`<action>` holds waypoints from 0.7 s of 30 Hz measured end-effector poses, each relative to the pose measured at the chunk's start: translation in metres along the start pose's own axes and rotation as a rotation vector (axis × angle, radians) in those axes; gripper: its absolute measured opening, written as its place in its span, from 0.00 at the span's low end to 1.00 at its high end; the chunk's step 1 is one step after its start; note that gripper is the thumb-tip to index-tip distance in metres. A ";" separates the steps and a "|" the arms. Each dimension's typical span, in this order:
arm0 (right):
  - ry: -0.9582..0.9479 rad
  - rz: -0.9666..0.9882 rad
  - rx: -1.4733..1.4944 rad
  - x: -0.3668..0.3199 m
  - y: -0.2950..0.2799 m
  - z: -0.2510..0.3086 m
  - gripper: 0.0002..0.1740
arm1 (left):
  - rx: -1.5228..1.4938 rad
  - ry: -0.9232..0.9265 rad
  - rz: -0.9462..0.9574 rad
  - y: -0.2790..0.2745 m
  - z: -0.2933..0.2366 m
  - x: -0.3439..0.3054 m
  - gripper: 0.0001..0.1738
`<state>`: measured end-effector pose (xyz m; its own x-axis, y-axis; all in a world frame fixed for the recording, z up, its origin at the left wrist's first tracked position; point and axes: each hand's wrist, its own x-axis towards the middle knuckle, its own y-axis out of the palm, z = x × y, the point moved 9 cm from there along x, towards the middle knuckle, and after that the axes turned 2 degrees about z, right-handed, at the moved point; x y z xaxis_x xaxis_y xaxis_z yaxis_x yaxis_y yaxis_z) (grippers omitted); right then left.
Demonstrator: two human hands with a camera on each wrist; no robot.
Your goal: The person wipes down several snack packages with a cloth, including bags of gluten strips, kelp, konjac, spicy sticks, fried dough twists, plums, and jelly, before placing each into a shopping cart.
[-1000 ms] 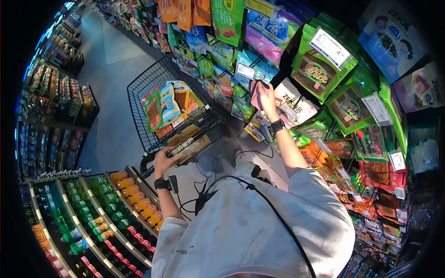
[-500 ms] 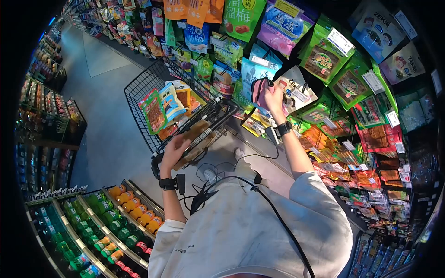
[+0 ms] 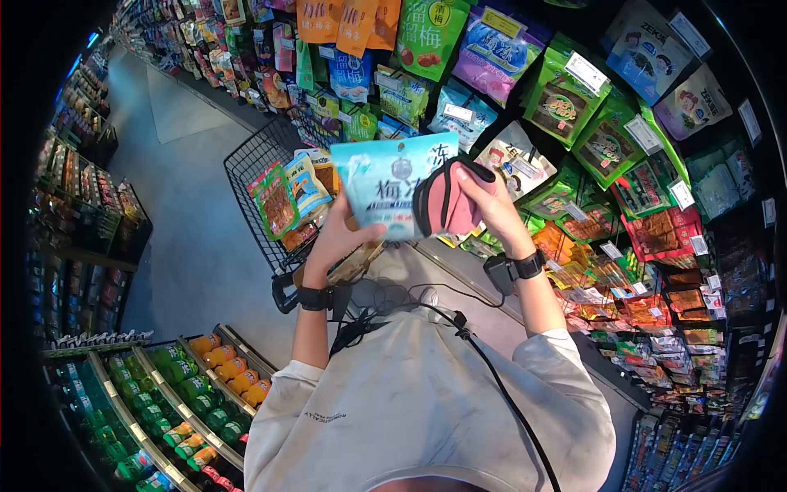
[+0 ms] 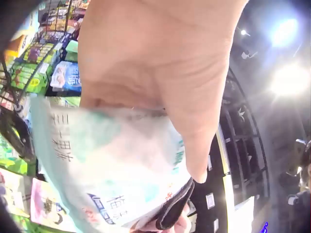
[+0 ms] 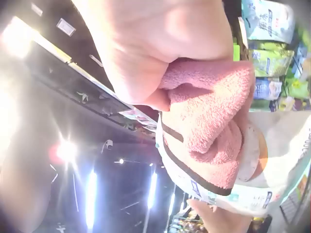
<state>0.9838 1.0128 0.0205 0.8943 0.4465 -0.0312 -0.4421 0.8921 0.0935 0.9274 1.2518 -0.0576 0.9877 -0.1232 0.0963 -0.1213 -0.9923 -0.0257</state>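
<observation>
In the head view a light-blue snack bag (image 3: 381, 184) with Chinese print is up in front of the chest, overlapping the cart. My left hand (image 3: 334, 242) grips the bag's left side, thumb across its front; the left wrist view shows that thumb along the bag (image 4: 112, 150). A folded pink fleecy cloth (image 3: 463, 205) with black trim is bunched in my right hand (image 3: 493, 207). This cloth lies against the bag's right end. Close up in the right wrist view, fingers and thumb close round the pink cloth (image 5: 209, 121), with the bag (image 5: 277, 160) just behind it.
A black wire shopping cart (image 3: 246, 176) stands ahead on the left, with several snack packs (image 3: 275, 201) inside. Hanging snack bags (image 3: 566, 98) fill the rack along the right. Drink bottles (image 3: 164, 389) line a shelf at lower left. A black cable (image 3: 500, 385) runs down the shirt.
My right hand has come away from the rack toward the chest with the cloth and the blue bag. My left hand has left the cart handle and now grips the bag.
</observation>
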 end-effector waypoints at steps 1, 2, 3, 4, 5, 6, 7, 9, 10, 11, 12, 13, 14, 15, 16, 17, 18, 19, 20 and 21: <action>-0.012 -0.012 0.064 -0.003 0.006 0.000 0.19 | 0.019 -0.150 0.098 0.012 -0.009 -0.005 0.42; -0.011 -0.023 0.128 -0.002 0.008 -0.007 0.19 | -0.090 -0.179 0.083 0.017 -0.011 -0.007 0.38; 0.010 -0.066 0.281 -0.006 0.016 -0.003 0.19 | -0.200 -0.209 0.067 0.024 -0.010 -0.009 0.34; 0.041 -0.077 0.313 -0.006 0.015 -0.009 0.20 | -0.308 -0.240 0.052 0.031 -0.009 -0.010 0.30; 0.072 -0.090 0.346 -0.005 0.011 -0.015 0.21 | -0.312 -0.244 0.024 0.035 -0.008 -0.008 0.29; 0.037 -0.098 0.278 -0.001 0.001 -0.014 0.22 | -0.317 -0.248 -0.005 0.039 -0.008 -0.006 0.28; 0.003 -0.106 0.210 0.005 -0.012 -0.016 0.22 | -0.322 -0.254 -0.035 0.042 -0.006 -0.004 0.27; -0.089 -0.541 0.121 0.008 -0.064 -0.026 0.19 | -0.265 -0.210 -0.069 0.043 -0.004 0.004 0.26; -0.199 -0.552 0.113 0.004 -0.057 -0.001 0.18 | -0.249 -0.179 -0.088 0.044 -0.006 0.007 0.26; -0.433 -0.562 -0.130 0.003 -0.046 0.020 0.16 | -0.233 -0.147 -0.107 0.045 -0.009 0.011 0.26; -0.667 -0.608 -0.367 -0.004 -0.031 0.039 0.16 | -0.236 -0.139 -0.104 0.051 -0.013 0.015 0.26; -0.699 -0.477 -0.640 -0.009 0.008 0.049 0.23 | -0.239 -0.133 -0.100 0.058 -0.019 0.018 0.26; -0.794 -0.250 -0.680 -0.007 0.042 0.045 0.28 | -0.239 -0.129 -0.096 0.063 -0.023 0.019 0.26; -0.860 -0.076 -0.930 -0.016 0.074 0.045 0.34 | -0.239 -0.066 -0.103 0.062 -0.024 0.021 0.26; -0.754 0.021 -0.925 -0.024 0.085 0.035 0.39 | -0.236 -0.002 -0.110 0.060 -0.022 0.022 0.27; -0.757 -0.017 -0.932 -0.022 0.082 0.037 0.39 | -0.235 0.064 -0.116 0.058 -0.020 0.024 0.27; -0.761 -0.051 -0.941 -0.019 0.076 0.041 0.40 | -0.194 0.072 -0.128 0.058 -0.024 0.025 0.28; -0.763 -0.082 -0.950 -0.016 0.070 0.044 0.41 | -0.192 0.010 -0.126 0.062 -0.021 0.024 0.28; -0.708 -0.201 -1.010 -0.006 0.055 0.037 0.39 | -0.165 -0.027 -0.095 0.066 -0.020 0.023 0.28; -0.646 -0.308 -0.927 0.005 0.035 0.036 0.34 | -0.139 -0.066 -0.063 0.074 -0.027 0.022 0.27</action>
<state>0.9747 1.0440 0.0591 0.7237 0.3219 0.6105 0.1567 0.7848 -0.5995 0.9381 1.1755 -0.0307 0.9975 -0.0645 0.0278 -0.0673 -0.9909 0.1168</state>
